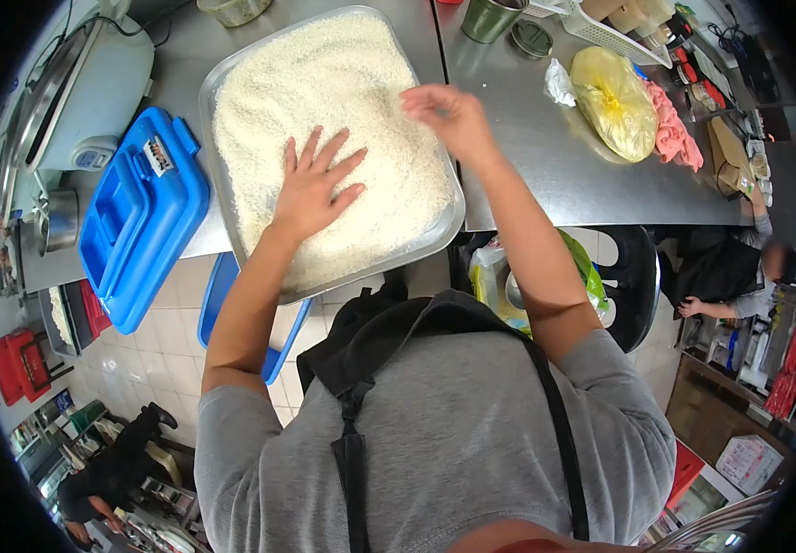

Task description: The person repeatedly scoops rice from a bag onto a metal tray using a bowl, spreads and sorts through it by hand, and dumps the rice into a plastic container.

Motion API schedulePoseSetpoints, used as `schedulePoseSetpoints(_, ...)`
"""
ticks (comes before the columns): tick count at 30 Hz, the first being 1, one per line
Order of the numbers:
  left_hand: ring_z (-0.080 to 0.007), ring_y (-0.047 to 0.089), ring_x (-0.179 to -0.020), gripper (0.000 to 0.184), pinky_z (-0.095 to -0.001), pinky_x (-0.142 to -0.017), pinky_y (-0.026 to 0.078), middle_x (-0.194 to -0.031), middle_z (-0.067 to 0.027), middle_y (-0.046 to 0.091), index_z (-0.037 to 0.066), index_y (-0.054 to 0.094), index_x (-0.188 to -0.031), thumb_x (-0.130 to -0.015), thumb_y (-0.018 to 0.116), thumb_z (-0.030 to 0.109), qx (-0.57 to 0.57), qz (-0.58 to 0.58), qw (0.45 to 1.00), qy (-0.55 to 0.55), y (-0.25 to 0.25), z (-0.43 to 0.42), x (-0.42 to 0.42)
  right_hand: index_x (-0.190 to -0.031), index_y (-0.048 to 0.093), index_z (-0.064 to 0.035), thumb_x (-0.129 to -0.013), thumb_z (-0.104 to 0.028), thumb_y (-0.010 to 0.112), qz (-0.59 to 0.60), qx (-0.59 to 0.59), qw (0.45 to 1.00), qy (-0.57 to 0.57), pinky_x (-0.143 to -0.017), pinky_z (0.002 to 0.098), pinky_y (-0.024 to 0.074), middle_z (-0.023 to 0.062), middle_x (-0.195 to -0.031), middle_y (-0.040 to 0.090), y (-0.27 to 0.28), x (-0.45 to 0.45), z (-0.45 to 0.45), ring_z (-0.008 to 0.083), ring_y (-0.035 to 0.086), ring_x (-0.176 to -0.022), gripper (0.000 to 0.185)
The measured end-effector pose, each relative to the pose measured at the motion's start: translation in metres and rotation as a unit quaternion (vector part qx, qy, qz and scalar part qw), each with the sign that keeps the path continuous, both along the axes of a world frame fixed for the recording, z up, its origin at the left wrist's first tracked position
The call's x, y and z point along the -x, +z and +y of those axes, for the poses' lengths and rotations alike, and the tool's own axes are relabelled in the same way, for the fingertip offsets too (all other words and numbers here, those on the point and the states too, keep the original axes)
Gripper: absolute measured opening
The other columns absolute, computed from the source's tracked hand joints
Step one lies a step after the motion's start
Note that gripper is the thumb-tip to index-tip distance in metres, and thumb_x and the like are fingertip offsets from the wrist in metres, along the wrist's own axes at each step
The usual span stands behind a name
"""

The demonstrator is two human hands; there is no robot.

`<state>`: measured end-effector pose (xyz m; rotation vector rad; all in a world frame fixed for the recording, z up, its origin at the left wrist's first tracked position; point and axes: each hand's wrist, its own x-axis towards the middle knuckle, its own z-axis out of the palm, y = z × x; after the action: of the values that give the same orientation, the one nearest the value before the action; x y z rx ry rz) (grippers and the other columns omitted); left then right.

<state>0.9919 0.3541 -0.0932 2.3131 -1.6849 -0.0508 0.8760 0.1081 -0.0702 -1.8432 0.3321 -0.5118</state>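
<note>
A large metal tray [459, 214] full of white grains [324, 69], which look like rice, lies on the steel table. My left hand [313, 187] rests on the grains near the middle of the tray, palm down with its fingers spread. Over the tray's right edge is my right hand [446, 115], raised above the grains with its fingers loosely bent and partly apart. Nothing shows in either hand. The grains form low ridges and hollows around the left hand.
Left of the tray lies a blue lid [145, 217], near a white appliance [99, 92]. On the steel table [518, 138] stand a metal cup [490, 17] and a yellow bag [614, 103] beside a pink cloth [673, 129]. Two other people [725, 276] are farther off.
</note>
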Motion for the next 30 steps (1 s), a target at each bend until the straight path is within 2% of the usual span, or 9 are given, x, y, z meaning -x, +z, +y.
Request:
schedulePoseSetpoints(2, -0.0357, 0.022, -0.149, 0.048, -0.0603, -0.120, 0.007, -0.156, -0.0047, 0.038, 0.027, 0.059, -0.138, -0.094, 0.059, 0.047, 0.002, -0.001, 1.000, 0.002, 0.001, 0.000, -0.002, -0.105, 0.074, -0.0077, -0.083, -0.008, 0.075, 0.060, 0.092, 0.980, -0.164, -0.081, 0.0278, 0.0523, 0.0069, -0.094, 0.073, -0.027, 0.003, -0.036, 0.0157, 0.068, -0.082, 0.022)
schedulePoseSetpoints(4, -0.0359, 0.022, -0.149, 0.048, -0.0605, -0.120, 0.007, -0.156, -0.0044, 0.038, 0.027, 0.058, -0.138, -0.094, 0.059, 0.047, 0.004, 0.006, 1.000, 0.001, 0.001, 0.000, -0.001, -0.102, 0.076, -0.0131, -0.076, -0.017, 0.081, 0.070, 0.233, 0.915, -0.322, -0.079, 0.0384, 0.0517, 0.0064, -0.089, 0.071, -0.065, 0.014, -0.079, 0.0238, 0.065, -0.082, 0.026)
schedulePoseSetpoints(5, -0.0359, 0.022, -0.149, 0.048, -0.0605, -0.120, 0.007, -0.156, -0.0044, 0.038, 0.027, 0.058, -0.138, -0.094, 0.059, 0.047, 0.005, 0.006, 1.000, 0.004, 0.001, 0.000, -0.001, -0.102, 0.076, -0.0131, -0.076, -0.017, 0.081, 0.069, 0.235, 0.916, -0.319, -0.079, 0.0384, 0.0517, 0.0064, -0.089, 0.071, -0.065, 0.019, -0.086, 0.0238, 0.065, -0.082, 0.026)
schedulePoseSetpoints(7, -0.0360, 0.022, -0.149, 0.048, -0.0607, -0.120, 0.007, -0.156, -0.0045, 0.038, 0.027, 0.058, -0.138, -0.094, 0.059, 0.046, 0.010, 0.006, 1.000, 0.004, -0.001, 0.000, -0.001, -0.097, 0.077, -0.0155, -0.074, -0.022, 0.082, 0.105, 0.289, 0.872, -0.381, -0.079, 0.0404, 0.0506, 0.0041, -0.086, 0.069, -0.072, 0.025, -0.095, 0.0257, 0.062, -0.084, 0.024)
schedulePoseSetpoints(14, -0.0364, 0.023, -0.148, 0.048, -0.0609, -0.120, 0.008, -0.156, -0.0050, 0.038, 0.027, 0.058, -0.138, -0.093, 0.060, 0.046, 0.015, 0.004, 1.000, 0.006, -0.002, -0.001, -0.001, -0.085, 0.079, -0.0186, -0.074, -0.030, 0.082, 0.143, 0.278, 0.868, -0.385, -0.078, 0.0394, 0.0492, 0.0010, -0.087, 0.069, -0.064, 0.018, -0.091, 0.0246, 0.062, -0.083, 0.016)
schedulePoseSetpoints(20, -0.0362, 0.023, -0.148, 0.048, -0.0610, -0.120, 0.008, -0.156, -0.0046, 0.038, 0.027, 0.059, -0.137, -0.093, 0.060, 0.046, 0.016, 0.005, 1.000, 0.009, -0.001, -0.001, -0.001, -0.082, 0.078, -0.0212, -0.075, -0.028, 0.080, 0.149, 0.278, 0.874, -0.370, -0.076, 0.0402, 0.0482, -0.0014, -0.086, 0.068, -0.064, 0.017, -0.093, 0.0240, 0.062, -0.082, 0.010)
schedulePoseSetpoints(26, -0.0366, 0.024, -0.148, 0.047, -0.0623, -0.119, 0.008, -0.155, -0.0045, 0.039, 0.029, 0.059, -0.137, -0.094, 0.057, 0.049, 0.022, 0.000, 1.000, 0.007, -0.003, 0.000, -0.001, -0.082, 0.077, -0.0179, -0.079, -0.023, 0.078, 0.148, 0.335, 0.861, -0.353, -0.073, 0.0394, 0.0470, -0.0006, -0.083, 0.067, -0.069, 0.017, -0.095, 0.0242, 0.062, -0.082, 0.006)
schedulePoseSetpoints(30, -0.0369, 0.024, -0.147, 0.047, -0.0626, -0.119, 0.008, -0.155, -0.0047, 0.039, 0.029, 0.059, -0.137, -0.094, 0.057, 0.049, 0.027, 0.001, 1.000, 0.008, -0.004, -0.001, -0.002, -0.083, 0.077, -0.0153, -0.079, -0.022, 0.077, 0.102, 0.277, 0.885, -0.360, -0.072, 0.0391, 0.0481, 0.0012, -0.081, 0.068, -0.069, 0.017, -0.096, 0.0240, 0.064, -0.079, 0.008)
